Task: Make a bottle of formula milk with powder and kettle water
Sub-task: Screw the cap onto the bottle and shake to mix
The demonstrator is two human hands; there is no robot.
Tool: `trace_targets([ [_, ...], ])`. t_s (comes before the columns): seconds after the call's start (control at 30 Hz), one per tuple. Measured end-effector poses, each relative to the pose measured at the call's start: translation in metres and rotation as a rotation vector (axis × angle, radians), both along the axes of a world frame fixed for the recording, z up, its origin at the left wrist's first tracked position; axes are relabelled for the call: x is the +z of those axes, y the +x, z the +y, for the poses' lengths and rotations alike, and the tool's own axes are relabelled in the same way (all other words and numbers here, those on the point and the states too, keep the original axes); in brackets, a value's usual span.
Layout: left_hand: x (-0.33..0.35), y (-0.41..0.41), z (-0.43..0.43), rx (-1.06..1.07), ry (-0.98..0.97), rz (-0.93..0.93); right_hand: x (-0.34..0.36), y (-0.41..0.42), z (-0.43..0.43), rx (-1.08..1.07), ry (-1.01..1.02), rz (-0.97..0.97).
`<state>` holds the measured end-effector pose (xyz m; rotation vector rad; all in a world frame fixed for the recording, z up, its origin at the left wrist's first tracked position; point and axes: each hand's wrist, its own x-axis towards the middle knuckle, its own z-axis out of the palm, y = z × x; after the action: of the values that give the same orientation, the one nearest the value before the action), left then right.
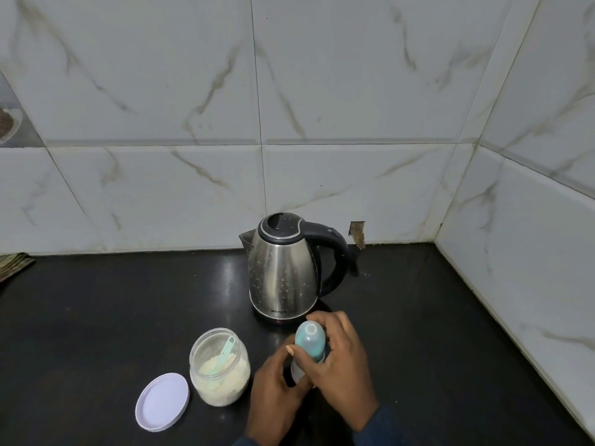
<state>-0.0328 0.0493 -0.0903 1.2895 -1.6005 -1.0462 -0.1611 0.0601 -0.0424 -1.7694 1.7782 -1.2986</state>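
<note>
A small baby bottle stands on the black counter (112,317), with a teal dome cap (308,340) on top. My left hand (273,387) grips the bottle's pale body (297,370) low down. My right hand (341,365) wraps round the teal cap from the right. Left of them stands an open clear jar of cream powder (220,371) with a teal scoop (222,354) stuck in it. Its white lid (162,401) lies upside down on the counter beside it. A steel electric kettle (283,278) with a black lid and handle stands just behind the bottle, spout pointing left.
Marbled white wall tiles (322,188) close off the counter at the back and on the right, forming a corner. A folded cloth (13,263) shows at the far left edge. A broken gap in the tile (358,233) sits behind the kettle's handle.
</note>
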Motion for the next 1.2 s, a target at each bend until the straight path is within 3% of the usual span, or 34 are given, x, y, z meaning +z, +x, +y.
trace_targets([
  [0.1, -0.002, 0.0, 0.0, -0.01, -0.01, 0.016, -0.001, 0.002, -0.003, -0.034, 0.05, 0.024],
  [0.27, 0.002, 0.0, 0.0, -0.023, -0.049, 0.039, -0.001, -0.007, 0.001, 0.168, 0.036, -0.085],
  [0.43, -0.001, 0.002, -0.001, -0.013, -0.03, 0.034, -0.007, -0.021, 0.009, 0.32, -0.012, -0.01],
  [0.9, -0.012, 0.007, 0.002, -0.072, -0.004, -0.042, -0.044, -0.012, 0.007, 0.115, 0.214, -0.136],
  [1.07, -0.026, 0.016, -0.004, -0.158, 0.099, -0.08, -0.041, -0.019, 0.005, -0.015, 0.233, -0.538],
  [1.2, -0.024, 0.022, -0.007, -0.195, 0.085, -0.081, -0.031, -0.024, 0.008, 0.085, 0.265, -0.701],
])
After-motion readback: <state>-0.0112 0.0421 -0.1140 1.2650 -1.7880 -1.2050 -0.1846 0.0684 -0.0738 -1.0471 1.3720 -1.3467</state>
